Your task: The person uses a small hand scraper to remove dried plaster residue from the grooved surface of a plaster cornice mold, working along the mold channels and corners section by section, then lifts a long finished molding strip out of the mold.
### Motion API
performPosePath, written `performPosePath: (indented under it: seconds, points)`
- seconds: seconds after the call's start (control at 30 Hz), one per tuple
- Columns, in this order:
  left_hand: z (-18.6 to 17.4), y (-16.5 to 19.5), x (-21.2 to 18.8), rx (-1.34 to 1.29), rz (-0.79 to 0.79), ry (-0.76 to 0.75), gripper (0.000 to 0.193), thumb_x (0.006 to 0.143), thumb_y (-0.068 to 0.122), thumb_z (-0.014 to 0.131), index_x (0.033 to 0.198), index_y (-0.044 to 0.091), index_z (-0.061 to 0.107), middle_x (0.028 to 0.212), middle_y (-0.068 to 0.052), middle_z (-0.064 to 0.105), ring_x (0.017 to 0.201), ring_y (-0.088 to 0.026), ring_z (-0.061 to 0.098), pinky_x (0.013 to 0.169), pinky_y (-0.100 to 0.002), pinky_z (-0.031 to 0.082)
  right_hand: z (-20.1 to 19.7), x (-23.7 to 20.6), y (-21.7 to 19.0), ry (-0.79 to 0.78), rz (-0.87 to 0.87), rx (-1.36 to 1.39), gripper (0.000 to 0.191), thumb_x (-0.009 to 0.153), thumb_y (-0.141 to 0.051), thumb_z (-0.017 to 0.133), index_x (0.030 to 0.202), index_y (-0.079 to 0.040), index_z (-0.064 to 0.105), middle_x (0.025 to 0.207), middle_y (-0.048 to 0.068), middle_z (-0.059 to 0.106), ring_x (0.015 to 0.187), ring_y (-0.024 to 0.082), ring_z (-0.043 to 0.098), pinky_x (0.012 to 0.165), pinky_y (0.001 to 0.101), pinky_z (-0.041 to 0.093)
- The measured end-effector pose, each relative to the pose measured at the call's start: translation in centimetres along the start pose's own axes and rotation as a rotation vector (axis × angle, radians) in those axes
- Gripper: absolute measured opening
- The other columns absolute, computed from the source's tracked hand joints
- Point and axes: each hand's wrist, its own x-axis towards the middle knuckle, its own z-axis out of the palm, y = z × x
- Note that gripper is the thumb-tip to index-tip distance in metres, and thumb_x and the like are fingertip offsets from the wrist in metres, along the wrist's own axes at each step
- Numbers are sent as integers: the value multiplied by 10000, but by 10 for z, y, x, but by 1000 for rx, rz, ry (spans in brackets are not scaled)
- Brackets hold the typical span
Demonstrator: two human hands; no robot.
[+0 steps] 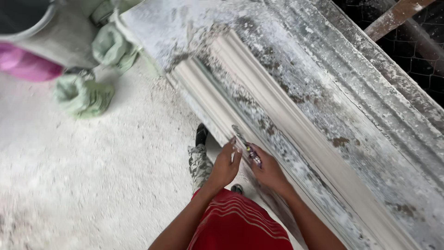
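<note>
Red striped shirt (236, 227) sits closest, just under both forearms. Left hand (225, 166) is up at the near edge of the long white plaster moulding (286, 139), fingers curled, fingertips touching the tip end of a thin scraper tool (245, 146). Right hand (268, 173) is clenched around the handle end of the same tool; handle looks dark with coloured flecks, blade is narrow and plaster-coated. Tool lies between the two hands, flat against the moulding's near edge, angled up and away from the right hand.

Moulding runs diagonally from far above the left hand to well past the right hand, resting on a dusty grey workbench (351, 92) crusted with plaster. Below the left hand: a plaster-spattered trouser leg and dark shoe (201, 134) on the white dusty floor (92, 185). Well left of the hands and further off: crumpled green sacks (85, 95), a grey bucket (51, 37), something pink (25, 65) beside it. Far right, beyond the bench: wire mesh (416, 51), a brown wooden bar (393, 18).
</note>
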Motion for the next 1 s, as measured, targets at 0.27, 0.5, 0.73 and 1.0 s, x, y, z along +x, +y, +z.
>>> performPosePath:
  seconds: [0.27,0.5,0.73,1.0]
  points:
    - [-38,-24,235,669,473,-253,513,943,172,610,1436,64,518,1506,-340,411,1380,-507,439,1061,-593,435,-38,163,-25,142,340,-117,539,939,-316,631,1467,-233,560,1094,147,760,950,353,734,858,463,569]
    - [-28,-74,365,856,643,-304,411,916,92,640,1322,40,607,1406,-196,568,1340,-392,536,1085,-545,453,-61,282,-20,199,373,-287,494,931,-336,637,1414,-240,604,1097,129,743,951,383,699,816,501,553]
    - [39,-67,374,696,624,-501,90,894,112,671,938,55,726,927,-111,722,946,-237,638,868,-439,512,-114,274,5,-116,598,-400,487,985,-423,596,1454,-297,574,995,108,762,917,265,731,802,438,598]
    - [-24,-107,446,1060,779,-360,165,927,174,666,953,18,713,930,-166,734,835,-252,672,811,-421,542,-93,366,-5,-39,312,-308,437,1018,-444,595,1409,-249,627,1033,100,789,837,275,730,799,444,589]
